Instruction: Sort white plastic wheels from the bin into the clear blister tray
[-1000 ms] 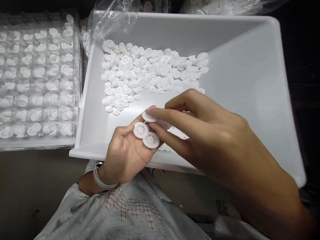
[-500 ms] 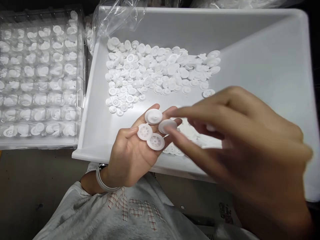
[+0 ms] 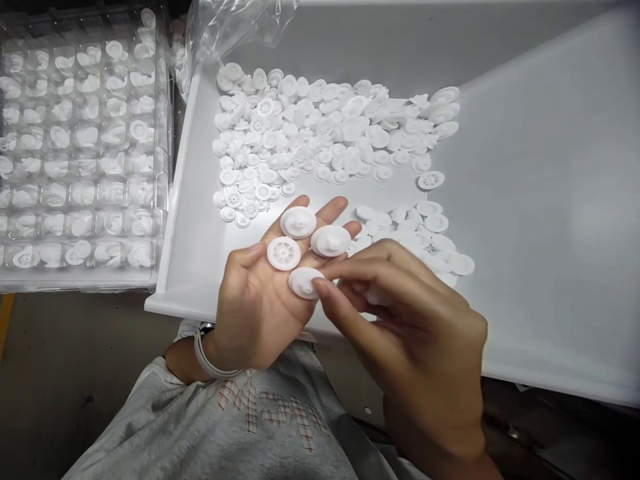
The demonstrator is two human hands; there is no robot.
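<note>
My left hand (image 3: 260, 307) is palm up with its fingers stretched out, holding several white plastic gears. One gear (image 3: 284, 253) near the thumb shows its spoked face. A gear (image 3: 299, 222) on the fingers and another gear (image 3: 331, 241) to its right show a raised hub and a toothed rim. Thumb and index finger of my right hand (image 3: 410, 327) pinch the edge of the lowest gear (image 3: 305, 283), also hub side up, over the left palm. Something white shows among the right hand's curled fingers, partly hidden.
A large white plastic bin (image 3: 170, 247) lies under my hands. Inside are a big pile of white gears (image 3: 320, 127) and a smaller pile (image 3: 430, 233) behind my right hand. Clear compartment trays (image 3: 85, 167) of white parts stand left. A clear plastic bag (image 3: 230, 30) hangs over the bin's far-left corner.
My right hand released the top gear, drew right, then returned to the palm. Gears on the fingers now lie hub side up. The lowest gear has turned from spoked face to hub side.
</note>
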